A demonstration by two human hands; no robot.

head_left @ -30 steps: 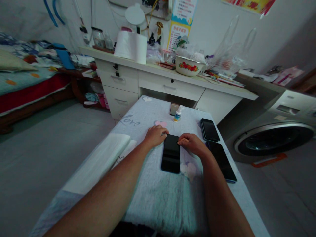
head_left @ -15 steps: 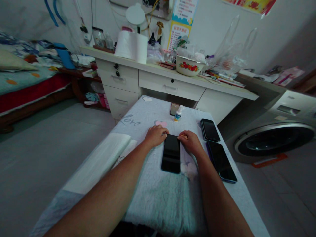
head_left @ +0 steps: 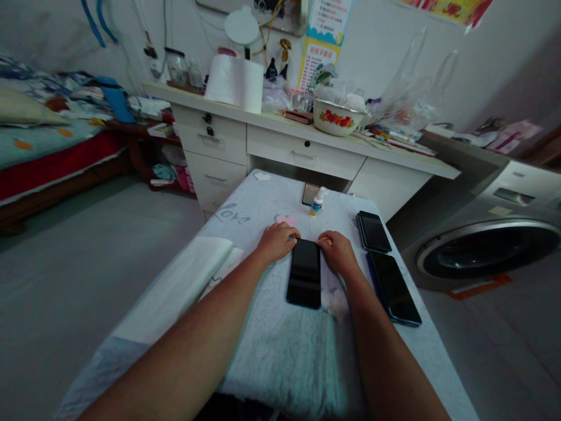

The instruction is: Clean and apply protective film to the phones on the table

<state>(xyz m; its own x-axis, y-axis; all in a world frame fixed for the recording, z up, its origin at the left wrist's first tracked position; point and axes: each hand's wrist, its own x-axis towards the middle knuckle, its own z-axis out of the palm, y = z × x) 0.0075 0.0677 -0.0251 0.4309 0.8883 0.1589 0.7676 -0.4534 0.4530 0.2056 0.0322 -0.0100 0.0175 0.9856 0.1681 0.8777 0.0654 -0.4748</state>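
Note:
A black smartphone (head_left: pixel 304 275) lies flat, screen up, on the cloth-covered table in front of me. My left hand (head_left: pixel 279 240) has its curled fingers at the phone's far left corner. At the far right corner, my right hand (head_left: pixel 335 247) holds the edge with thumb and bent fingers. Just beyond the hands stands a small white spray bottle (head_left: pixel 316 202) with a blue and yellow label. Behind it lies another phone (head_left: pixel 310 193). To the right of my right forearm rest a dark phone (head_left: pixel 374 231) and a larger dark phone (head_left: pixel 394 287).
White folded paper (head_left: pixel 175 292) lies along the table's left side. A desk with drawers (head_left: pixel 302 149) stands against the wall, bearing a flowered bowl (head_left: pixel 336 118) and a white paper roll (head_left: pixel 234 83). A washing machine (head_left: pixel 495 222) is at the right, a bed (head_left: pixel 48 146) at the left.

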